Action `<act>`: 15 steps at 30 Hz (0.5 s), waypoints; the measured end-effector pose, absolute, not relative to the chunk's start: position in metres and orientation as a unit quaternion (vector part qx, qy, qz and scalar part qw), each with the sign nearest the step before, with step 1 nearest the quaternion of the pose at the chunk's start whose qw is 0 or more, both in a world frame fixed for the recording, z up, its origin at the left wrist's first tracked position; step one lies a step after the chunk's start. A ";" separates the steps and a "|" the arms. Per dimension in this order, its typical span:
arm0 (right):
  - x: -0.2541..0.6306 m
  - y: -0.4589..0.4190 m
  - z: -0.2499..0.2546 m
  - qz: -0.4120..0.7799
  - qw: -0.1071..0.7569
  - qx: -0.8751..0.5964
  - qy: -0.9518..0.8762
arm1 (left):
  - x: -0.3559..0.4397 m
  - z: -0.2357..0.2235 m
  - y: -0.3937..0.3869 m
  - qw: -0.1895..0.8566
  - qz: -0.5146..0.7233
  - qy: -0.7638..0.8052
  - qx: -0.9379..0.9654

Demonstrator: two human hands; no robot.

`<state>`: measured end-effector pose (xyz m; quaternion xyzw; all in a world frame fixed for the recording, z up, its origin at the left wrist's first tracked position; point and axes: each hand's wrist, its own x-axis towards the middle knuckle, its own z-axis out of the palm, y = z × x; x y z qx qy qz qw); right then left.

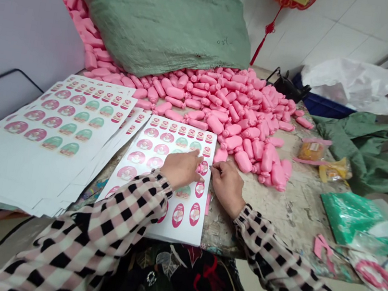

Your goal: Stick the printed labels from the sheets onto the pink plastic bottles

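A sheet of stickers (154, 178) lies in front of me, printed with pink and green oval and arched labels. My left hand (181, 168) rests over its right half, fingers curled round what looks like a small pink bottle (199, 168); only a bit of pink shows between the fingers. At the sheet's right edge my right hand (227, 187) is closed in a pinch, fingertips beside an oval sticker (204, 168). A tiny dark tip shows at that pinch, too small to name. Beyond both hands spreads a heap of pink bottles (236, 103).
More sticker sheets (31, 160) are stacked at left. A green sack (154, 18) leans over the bottles. On the right are wrapped snacks (312, 151), a green packet (354, 220), a pink-handled tool (324, 252) and a pink ring (375, 275). Behind stands a blue crate (325, 107).
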<state>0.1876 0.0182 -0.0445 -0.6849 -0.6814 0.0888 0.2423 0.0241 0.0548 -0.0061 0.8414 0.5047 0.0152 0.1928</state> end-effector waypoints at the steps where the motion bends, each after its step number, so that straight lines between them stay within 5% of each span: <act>1: 0.185 0.018 -0.045 0.080 0.243 -0.688 -0.680 | 0.024 -0.006 0.055 0.193 0.014 0.504 0.842; 15: 0.195 0.029 -0.038 0.075 0.220 -0.665 -0.710 | 0.023 -0.012 0.060 0.203 0.003 0.509 0.837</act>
